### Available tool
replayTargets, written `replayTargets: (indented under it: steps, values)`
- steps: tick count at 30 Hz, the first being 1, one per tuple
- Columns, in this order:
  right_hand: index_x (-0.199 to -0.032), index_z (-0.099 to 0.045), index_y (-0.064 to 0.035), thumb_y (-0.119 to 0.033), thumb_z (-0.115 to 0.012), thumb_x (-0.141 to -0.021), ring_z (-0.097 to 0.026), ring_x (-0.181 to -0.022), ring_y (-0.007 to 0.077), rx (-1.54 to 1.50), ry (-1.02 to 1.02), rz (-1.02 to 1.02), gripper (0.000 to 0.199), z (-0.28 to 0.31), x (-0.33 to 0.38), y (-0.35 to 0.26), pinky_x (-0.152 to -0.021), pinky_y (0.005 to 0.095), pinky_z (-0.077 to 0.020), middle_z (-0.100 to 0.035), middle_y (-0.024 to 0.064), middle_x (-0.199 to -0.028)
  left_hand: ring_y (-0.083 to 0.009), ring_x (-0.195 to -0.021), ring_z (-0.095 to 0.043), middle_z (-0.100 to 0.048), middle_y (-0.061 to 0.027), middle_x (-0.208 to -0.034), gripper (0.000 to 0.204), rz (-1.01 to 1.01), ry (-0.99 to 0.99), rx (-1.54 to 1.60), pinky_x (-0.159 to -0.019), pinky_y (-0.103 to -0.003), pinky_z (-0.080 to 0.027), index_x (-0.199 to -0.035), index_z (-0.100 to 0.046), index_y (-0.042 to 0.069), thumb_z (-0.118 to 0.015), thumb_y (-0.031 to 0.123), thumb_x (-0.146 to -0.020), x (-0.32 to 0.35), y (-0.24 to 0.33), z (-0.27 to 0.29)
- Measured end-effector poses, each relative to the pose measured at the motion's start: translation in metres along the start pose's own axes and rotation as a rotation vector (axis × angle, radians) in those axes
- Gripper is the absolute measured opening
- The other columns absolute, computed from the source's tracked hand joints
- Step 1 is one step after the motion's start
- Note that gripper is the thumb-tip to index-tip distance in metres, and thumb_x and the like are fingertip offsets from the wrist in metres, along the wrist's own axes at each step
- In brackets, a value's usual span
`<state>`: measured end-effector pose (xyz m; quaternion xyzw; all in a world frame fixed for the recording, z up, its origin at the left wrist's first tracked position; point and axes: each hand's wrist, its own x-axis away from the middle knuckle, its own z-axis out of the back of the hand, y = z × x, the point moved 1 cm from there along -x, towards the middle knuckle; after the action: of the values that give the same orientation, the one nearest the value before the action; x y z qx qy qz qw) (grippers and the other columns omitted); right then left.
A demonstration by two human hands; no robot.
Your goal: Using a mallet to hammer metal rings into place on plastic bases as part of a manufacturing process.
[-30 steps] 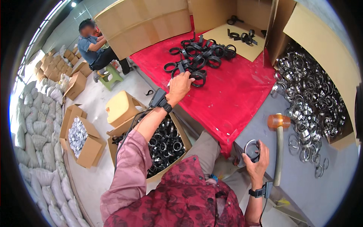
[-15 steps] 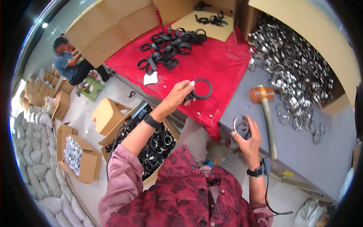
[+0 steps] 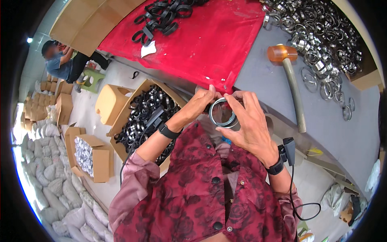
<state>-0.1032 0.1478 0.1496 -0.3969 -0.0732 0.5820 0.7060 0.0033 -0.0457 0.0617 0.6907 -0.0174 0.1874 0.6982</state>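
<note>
A metal ring (image 3: 213,117), opening facing the viewer, sits between both hands off the red-covered tabletop's (image 3: 201,52) near corner: the right hand (image 3: 254,125) grips it from the right, the left hand (image 3: 199,104) beside its upper left, hold too hidden to tell.

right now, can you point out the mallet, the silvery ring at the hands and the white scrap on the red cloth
Mallet (image 3: 296,96): head view, middle of its handle.
Silvery ring (image 3: 211,115): head view, left part of its rim.
White scrap (image 3: 148,49): head view, middle of its upper surface.
</note>
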Motion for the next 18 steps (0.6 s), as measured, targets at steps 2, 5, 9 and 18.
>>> replayTargets:
  steps: [2,5,9,18]
  values:
    - [-0.132,-0.055,0.0042,-0.016,-0.088,-0.064,-0.052,-0.107,0.0353,0.002,-0.007,0.016,0.078,-0.005,0.000,-0.004,-0.092,0.0426,-0.0459,-0.052,0.0190,-0.116,-0.0106,-0.083,-0.063,-0.070,-0.0049,-0.092,0.082,-0.078,0.014,0.062,-0.073,-0.027,-0.052,-0.111,-0.071,-0.003,-0.025,0.064,-0.107,0.002,0.000,-0.003]
    - [-0.131,-0.055,0.0048,-0.016,-0.088,-0.065,-0.051,-0.106,0.0347,0.023,-0.034,0.035,0.077,-0.008,-0.002,-0.012,-0.092,0.0428,-0.0454,-0.052,0.0183,-0.115,-0.0096,-0.079,-0.059,-0.067,-0.0025,-0.085,0.085,-0.093,0.017,0.080,-0.070,-0.026,-0.049,-0.102,-0.071,-0.001,-0.022,0.068,-0.105,0.008,0.003,-0.006]
    - [-0.129,-0.055,0.0055,-0.016,-0.089,-0.064,-0.051,-0.105,0.0341,0.044,-0.058,0.020,0.077,-0.011,-0.001,-0.019,-0.090,0.0433,-0.0456,-0.051,0.0174,-0.113,-0.0112,-0.085,-0.061,-0.067,-0.0040,-0.090,0.089,-0.062,0.029,0.151,-0.078,-0.028,-0.051,-0.102,-0.070,-0.002,-0.020,0.072,-0.103,0.012,-0.007,-0.005]
    - [-0.126,-0.055,0.0053,-0.017,-0.089,-0.064,-0.050,-0.105,0.0350,0.051,-0.088,0.034,0.074,-0.012,0.002,-0.019,-0.090,0.0436,-0.0461,-0.050,0.0182,-0.113,-0.0170,-0.100,-0.065,-0.071,-0.0101,-0.105,0.090,-0.116,0.012,0.045,-0.094,-0.034,-0.051,-0.112,-0.068,-0.004,-0.022,0.072,-0.102,0.015,-0.010,-0.002]
